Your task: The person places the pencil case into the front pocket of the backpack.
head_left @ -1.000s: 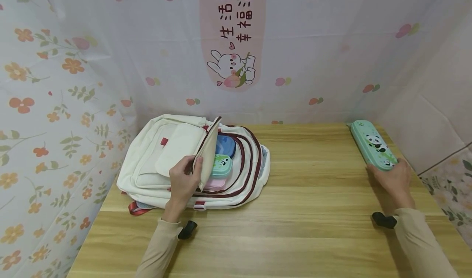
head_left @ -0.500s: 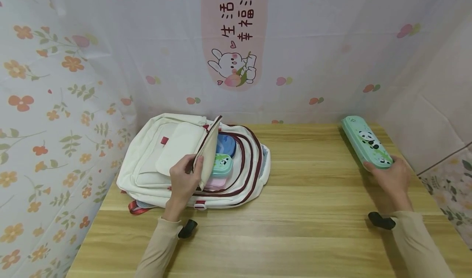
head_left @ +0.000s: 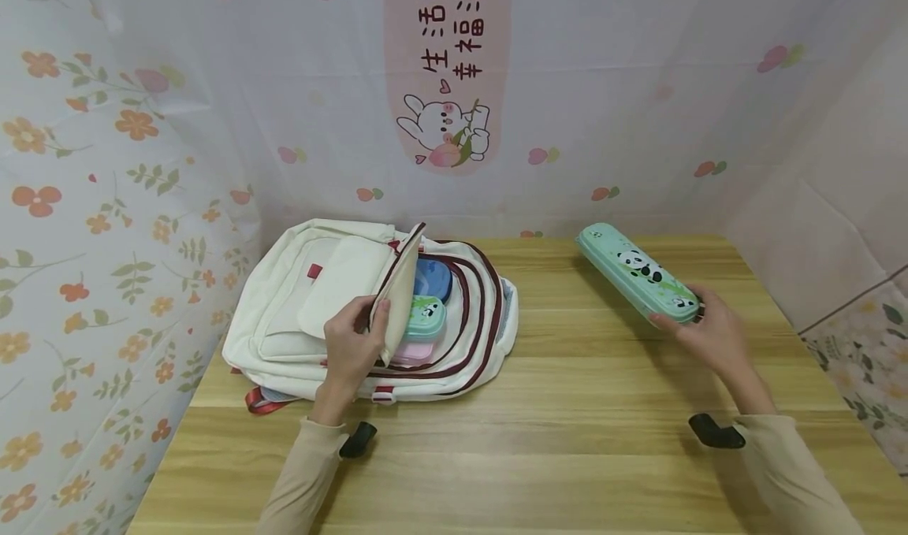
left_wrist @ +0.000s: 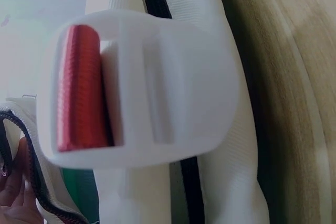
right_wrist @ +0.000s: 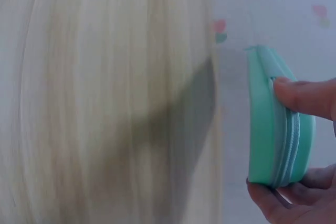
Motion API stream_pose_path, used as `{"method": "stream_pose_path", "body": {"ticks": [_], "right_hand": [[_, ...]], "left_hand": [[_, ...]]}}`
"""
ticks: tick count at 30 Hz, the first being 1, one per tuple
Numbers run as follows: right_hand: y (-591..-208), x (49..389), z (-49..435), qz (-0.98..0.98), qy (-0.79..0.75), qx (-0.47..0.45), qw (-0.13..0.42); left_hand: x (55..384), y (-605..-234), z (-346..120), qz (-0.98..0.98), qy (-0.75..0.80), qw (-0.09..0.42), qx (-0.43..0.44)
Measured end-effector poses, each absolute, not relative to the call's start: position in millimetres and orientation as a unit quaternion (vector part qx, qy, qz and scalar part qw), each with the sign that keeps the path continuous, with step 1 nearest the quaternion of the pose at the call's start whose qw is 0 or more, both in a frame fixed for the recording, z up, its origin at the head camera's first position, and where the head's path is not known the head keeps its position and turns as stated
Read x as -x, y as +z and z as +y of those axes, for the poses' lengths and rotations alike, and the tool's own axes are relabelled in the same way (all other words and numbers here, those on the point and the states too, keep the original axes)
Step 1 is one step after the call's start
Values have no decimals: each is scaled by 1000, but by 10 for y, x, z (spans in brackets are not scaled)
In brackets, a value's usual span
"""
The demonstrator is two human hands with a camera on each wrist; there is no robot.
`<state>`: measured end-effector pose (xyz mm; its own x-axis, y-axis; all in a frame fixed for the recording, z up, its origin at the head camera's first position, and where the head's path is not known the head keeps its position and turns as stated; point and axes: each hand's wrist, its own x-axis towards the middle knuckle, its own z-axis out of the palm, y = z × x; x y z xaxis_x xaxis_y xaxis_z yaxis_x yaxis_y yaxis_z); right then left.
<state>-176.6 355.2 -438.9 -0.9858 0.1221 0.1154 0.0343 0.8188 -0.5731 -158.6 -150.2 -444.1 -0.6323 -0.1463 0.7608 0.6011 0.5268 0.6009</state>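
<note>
A white backpack [head_left: 298,299] with dark red zips lies on the wooden table at the left. My left hand [head_left: 355,346] pinches the edge of its open flap [head_left: 400,302] and holds it up. In the opening show a blue case [head_left: 431,280], a small mint panda case [head_left: 426,318] and a pink item [head_left: 414,352]. At the right, my right hand [head_left: 716,342] grips the near end of a long mint panda pencil case [head_left: 638,271], tilted above the table. In the right wrist view thumb and fingers squeeze the zipped pencil case [right_wrist: 275,124] at its end.
The wooden table [head_left: 553,440] runs up to a printed cloth backdrop [head_left: 603,109] behind. Floral cloth [head_left: 106,283] hangs at the left side. A white buckle [left_wrist: 194,82] with red webbing fills much of the left wrist view.
My right hand has lifted the pencil case off the table's right side and carried it leftward. The left hand stays on the backpack's flap.
</note>
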Motion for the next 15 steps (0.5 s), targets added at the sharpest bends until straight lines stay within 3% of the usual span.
{"method": "stream_pose_path", "body": {"ticks": [15], "right_hand": [[-4228, 1723, 2972, -934, 345, -78, 61]], "left_hand": [[1450, -4208, -1431, -774, -467, 399, 155]]}}
